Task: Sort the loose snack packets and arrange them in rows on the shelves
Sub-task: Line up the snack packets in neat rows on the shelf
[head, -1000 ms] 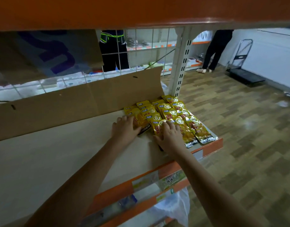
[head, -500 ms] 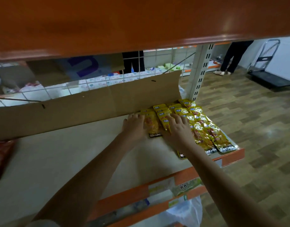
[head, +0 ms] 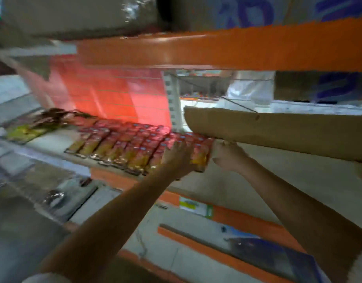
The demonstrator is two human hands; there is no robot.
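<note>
Two bare forearms reach up from the lower edge toward a shelf (head: pixel 106 167). The left hand (head: pixel 177 158) lies with fingers spread flat on the near end of the rows of red-and-yellow snack packets (head: pixel 135 148). The right hand (head: pixel 227 156), loosely curled and gripping nothing visible, hovers just beside the rightmost packets, under a cardboard sheet (head: pixel 278 133). Farther left lies a blurred loose pile of packets (head: pixel 39 125).

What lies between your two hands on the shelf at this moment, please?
In the head view, the rightmost stack of red and yellow snack packets sits between the left hand and the right hand, just below the cardboard sheet. Blur hides finger contact.
</note>
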